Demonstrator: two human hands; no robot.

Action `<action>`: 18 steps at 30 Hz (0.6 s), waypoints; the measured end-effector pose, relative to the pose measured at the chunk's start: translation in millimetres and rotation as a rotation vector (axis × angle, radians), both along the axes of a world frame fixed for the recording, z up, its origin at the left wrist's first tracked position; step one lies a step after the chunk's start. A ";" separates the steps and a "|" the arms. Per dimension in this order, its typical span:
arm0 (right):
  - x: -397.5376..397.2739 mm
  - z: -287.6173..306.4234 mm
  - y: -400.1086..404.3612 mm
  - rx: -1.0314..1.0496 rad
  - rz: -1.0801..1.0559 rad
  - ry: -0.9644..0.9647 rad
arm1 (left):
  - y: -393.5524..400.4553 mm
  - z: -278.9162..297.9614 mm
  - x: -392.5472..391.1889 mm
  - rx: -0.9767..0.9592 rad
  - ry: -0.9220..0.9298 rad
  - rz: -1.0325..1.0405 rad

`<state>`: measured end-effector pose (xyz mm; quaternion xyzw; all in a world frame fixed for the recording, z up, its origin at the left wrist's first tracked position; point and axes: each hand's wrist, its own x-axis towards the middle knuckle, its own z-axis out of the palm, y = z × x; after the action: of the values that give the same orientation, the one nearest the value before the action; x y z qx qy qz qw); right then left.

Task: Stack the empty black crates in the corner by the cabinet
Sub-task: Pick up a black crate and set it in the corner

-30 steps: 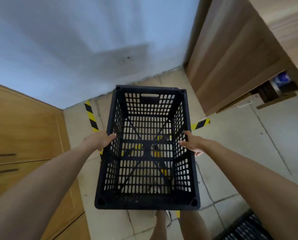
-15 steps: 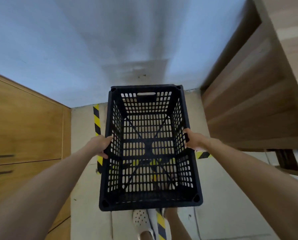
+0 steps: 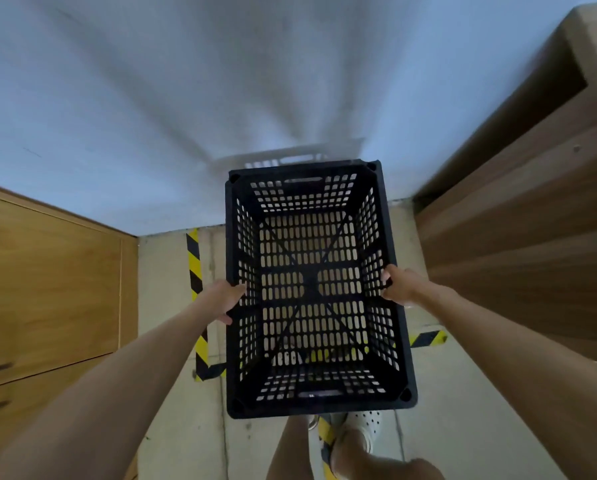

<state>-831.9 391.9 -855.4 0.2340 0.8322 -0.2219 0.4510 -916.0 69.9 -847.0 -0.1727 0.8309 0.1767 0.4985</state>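
The black crate (image 3: 312, 289) fills the centre of the frame, held off the floor close to the white wall (image 3: 151, 98), and it looks empty, stiff and fairly light, with perforated walls that give easy purchase mid-side or at the slot handles in its end walls. The left hand (image 3: 224, 299) grips its left rim and the right hand (image 3: 399, 284) its right rim, fingers curled over the edges. The wooden cabinet (image 3: 532, 220) at right is cut off, motion blur softens everything, and any crates already stacked are out of sight.
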 end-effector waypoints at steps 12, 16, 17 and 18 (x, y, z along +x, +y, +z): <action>-41.6 -80.0 -21.6 0.027 0.055 -0.047 | -0.2 -95.8 -36.7 -0.187 0.061 0.008; -45.4 -109.7 -18.5 0.019 0.063 -0.055 | -2.2 -128.3 -36.5 -0.162 0.087 -0.004; -47.2 -117.0 -17.4 0.021 0.070 -0.051 | -2.0 -134.7 -37.0 -0.160 0.093 0.010; -49.1 -122.8 -17.1 0.020 0.081 -0.052 | -1.6 -140.5 -37.1 -0.167 0.095 0.013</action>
<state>-881.0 374.8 -978.2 0.2103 0.8312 -0.1890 0.4787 -953.1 68.3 -987.5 -0.2105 0.8644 0.1184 0.4411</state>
